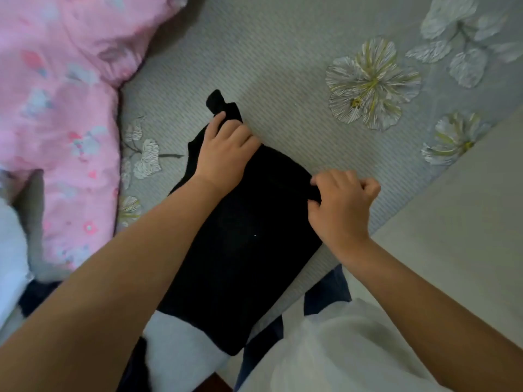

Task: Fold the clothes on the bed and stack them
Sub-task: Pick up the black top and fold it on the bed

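A black garment (243, 250) lies partly folded on the grey flowered bedsheet (283, 66), its long side running from near me toward the far left. My left hand (226, 154) grips its far end, fingers curled round a bunched strip of the cloth that sticks out beyond them. My right hand (342, 205) pinches the garment's right edge between thumb and curled fingers. The cloth under my left forearm is hidden.
A pink flowered quilt (56, 108) is heaped at the left. White and dark clothes (181, 352) lie under the black garment's near end, with more white cloth (339, 349) at lower right. A pale flat surface (467, 222) borders the bed on the right.
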